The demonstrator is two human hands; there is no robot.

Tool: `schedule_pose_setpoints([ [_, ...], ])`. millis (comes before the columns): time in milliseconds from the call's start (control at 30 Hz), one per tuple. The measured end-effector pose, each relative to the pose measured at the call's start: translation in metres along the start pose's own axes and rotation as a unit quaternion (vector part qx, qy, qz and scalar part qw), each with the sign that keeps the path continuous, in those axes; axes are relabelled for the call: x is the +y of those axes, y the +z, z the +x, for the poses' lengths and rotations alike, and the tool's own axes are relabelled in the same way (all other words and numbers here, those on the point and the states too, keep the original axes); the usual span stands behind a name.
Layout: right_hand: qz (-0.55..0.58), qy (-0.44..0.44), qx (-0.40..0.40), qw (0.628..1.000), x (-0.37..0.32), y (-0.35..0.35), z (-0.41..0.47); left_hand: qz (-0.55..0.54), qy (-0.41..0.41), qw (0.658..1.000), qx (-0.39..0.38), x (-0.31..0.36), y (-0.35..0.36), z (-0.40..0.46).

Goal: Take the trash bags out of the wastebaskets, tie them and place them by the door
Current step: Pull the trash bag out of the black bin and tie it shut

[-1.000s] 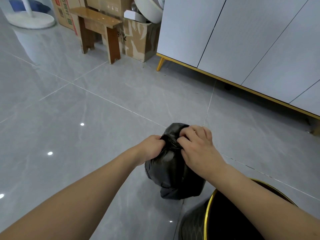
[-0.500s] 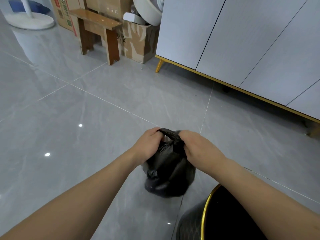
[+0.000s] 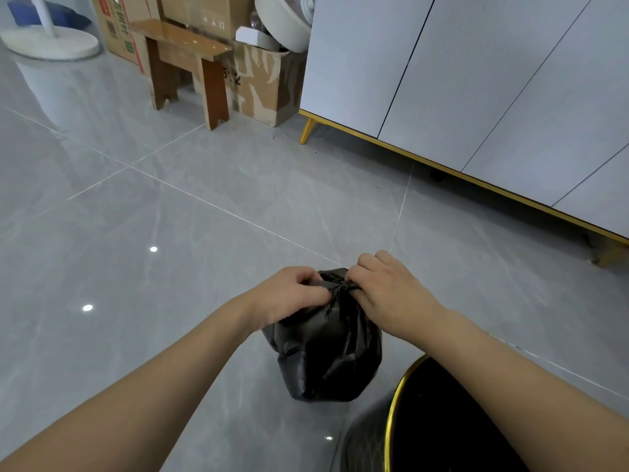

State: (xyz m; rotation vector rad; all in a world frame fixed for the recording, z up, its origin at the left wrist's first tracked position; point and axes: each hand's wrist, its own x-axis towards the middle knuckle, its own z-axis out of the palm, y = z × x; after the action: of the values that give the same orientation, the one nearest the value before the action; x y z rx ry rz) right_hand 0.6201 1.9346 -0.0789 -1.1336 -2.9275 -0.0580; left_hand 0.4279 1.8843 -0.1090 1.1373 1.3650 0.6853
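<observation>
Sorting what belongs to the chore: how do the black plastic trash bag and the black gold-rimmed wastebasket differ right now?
The black plastic trash bag is soft, crumpled and gathered closed at its top; the black gold-rimmed wastebasket is rigid, round and open. The left hand and right hand pinch the bag's neck; neither touches the wastebasket. Both are black and sit side by side on the grey tiled floor.

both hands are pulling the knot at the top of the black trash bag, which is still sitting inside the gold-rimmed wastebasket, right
Not quite. The head view shows the black trash bag out of the gold-rimmed wastebasket, beside it. The left hand and right hand do grip its gathered top.
</observation>
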Motion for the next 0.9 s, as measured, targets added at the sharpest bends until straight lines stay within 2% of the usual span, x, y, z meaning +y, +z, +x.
schedule_pose_setpoints([
  [33, 0.082, 0.059, -0.057, 0.993, -0.001, -0.003, 0.001, 0.024, 0.005, 1.0, -0.013, -0.002, 0.001, -0.001],
  [67, 0.192, 0.13, -0.114, 0.966, -0.002, -0.006, 0.003, 0.069, 0.01, 0.998, -0.011, -0.004, 0.003, 0.0],
  [100, 0.317, 0.192, -0.155, 0.916, -0.003, -0.009, 0.003, 0.145, 0.022, 0.989, 0.011, -0.006, 0.005, 0.002],
  [167, 0.5, 0.269, -0.205, 0.797, -0.003, -0.013, 0.001, 0.324, 0.069, 0.938, 0.098, -0.007, 0.009, 0.004],
  [200, 0.554, 0.291, -0.212, 0.751, -0.001, -0.015, -0.001, 0.38, 0.102, 0.908, 0.145, -0.007, 0.01, 0.005],
  [267, 0.631, 0.323, -0.21, 0.673, 0.0, -0.019, -0.003, 0.425, 0.152, 0.868, 0.207, -0.008, 0.012, 0.006],
  [333, 0.671, 0.339, -0.217, 0.623, 0.001, -0.022, -0.003, 0.451, 0.171, 0.846, 0.227, -0.011, 0.01, 0.008],
  [400, 0.682, 0.334, -0.243, 0.604, -0.001, -0.025, -0.002, 0.46, 0.178, 0.841, 0.221, -0.013, 0.008, 0.01],
  [500, 0.693, 0.334, -0.227, 0.597, -0.002, -0.029, -0.002, 0.35, 0.209, 0.891, 0.199, -0.013, 0.007, 0.003],
  [533, 0.689, 0.344, -0.212, 0.602, -0.001, -0.03, -0.002, 0.324, 0.234, 0.893, 0.207, -0.014, 0.006, -0.002],
  [633, 0.679, 0.352, -0.185, 0.617, 0.003, -0.031, -0.003, 0.32, 0.326, 0.859, 0.23, -0.015, 0.005, -0.018],
  [700, 0.672, 0.351, -0.185, 0.625, 0.003, -0.025, -0.003, 0.326, 0.353, 0.848, 0.223, -0.016, 0.01, -0.025],
  [800, 0.654, 0.36, -0.177, 0.642, -0.002, -0.019, -0.002, 0.327, 0.357, 0.841, 0.243, -0.021, 0.019, -0.026],
  [900, 0.627, 0.36, -0.171, 0.669, -0.005, -0.014, -0.001, 0.348, 0.325, 0.843, 0.251, -0.025, 0.029, -0.021],
])
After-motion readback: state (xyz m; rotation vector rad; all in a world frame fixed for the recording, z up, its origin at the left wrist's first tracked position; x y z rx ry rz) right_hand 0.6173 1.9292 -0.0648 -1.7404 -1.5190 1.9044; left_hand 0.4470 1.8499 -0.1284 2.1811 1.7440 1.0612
